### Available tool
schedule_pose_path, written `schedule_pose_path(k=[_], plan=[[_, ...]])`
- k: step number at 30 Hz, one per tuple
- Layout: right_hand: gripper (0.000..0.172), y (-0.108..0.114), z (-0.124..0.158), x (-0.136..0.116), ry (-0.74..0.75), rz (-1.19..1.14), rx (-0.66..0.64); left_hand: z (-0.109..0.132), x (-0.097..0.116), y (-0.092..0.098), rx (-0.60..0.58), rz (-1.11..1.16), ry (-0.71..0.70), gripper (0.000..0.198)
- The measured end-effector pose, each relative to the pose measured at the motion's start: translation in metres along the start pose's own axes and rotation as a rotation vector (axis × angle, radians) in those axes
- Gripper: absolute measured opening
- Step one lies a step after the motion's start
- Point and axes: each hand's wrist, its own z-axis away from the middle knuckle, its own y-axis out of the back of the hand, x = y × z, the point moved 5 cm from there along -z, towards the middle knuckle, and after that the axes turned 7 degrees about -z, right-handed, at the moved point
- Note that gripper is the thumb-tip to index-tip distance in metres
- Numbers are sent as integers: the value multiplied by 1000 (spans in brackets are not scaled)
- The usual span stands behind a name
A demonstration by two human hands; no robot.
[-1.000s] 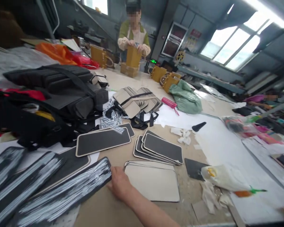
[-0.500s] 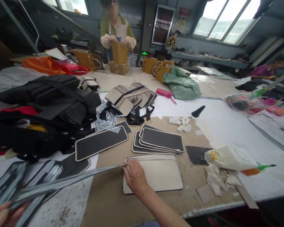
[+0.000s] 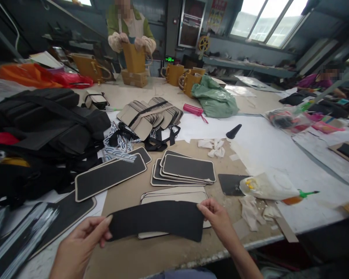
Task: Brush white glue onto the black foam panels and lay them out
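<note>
Both my hands hold a long black strip (image 3: pixel 157 224) of fabric-like material, stretched level above the table's near edge. My left hand (image 3: pixel 81 242) pinches its left end and my right hand (image 3: pixel 216 221) pinches its right end. Under the strip lies a stack of beige rounded panels (image 3: pixel 174 195). Just beyond them sits a stack of black panels with pale rims (image 3: pixel 187 169). A long black panel (image 3: pixel 109 176) lies to the left.
Black bags (image 3: pixel 43 128) are heaped at the left, glue-streaked strips (image 3: pixel 20 236) at the lower left. A white glue bottle (image 3: pixel 269 188) lies on its side at the right. Across the table a person (image 3: pixel 130 35) handles tan bags (image 3: pixel 189 79). A green plastic bag (image 3: pixel 213 99) sits behind.
My right hand lifted the glue-streaked strip off the table, my left hand took its other end, and it now shows its black side, held between both hands. The view turned right.
</note>
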Motion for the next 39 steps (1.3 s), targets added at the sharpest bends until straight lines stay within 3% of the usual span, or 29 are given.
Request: schedule_pose_path(k=[2, 4, 8, 13, 22, 32, 39], plan=[[28, 14, -14, 16, -91, -37, -30, -6, 7, -31, -177, 38, 8, 41], [29, 25, -28, 31, -147, -37, -40, -15, 7, -58, -273, 45, 42, 37], [32, 39, -57, 55, -174, 53, -45, -39, -9, -97, -310, -5, 111, 31], [31, 40, -82, 73, -159, 156, -55, -58, -25, -123, -300, -63, 153, 25], [24, 38, -89, 92, -60, 380, -10, -63, -53, -140, -226, -188, 195, 21], [24, 33, -83, 97, 21, 505, -4, -61, -52, -140, -165, -257, 119, 20], [23, 29, -79, 98, 122, 734, 53, -60, -55, -138, -162, -269, 104, 19]])
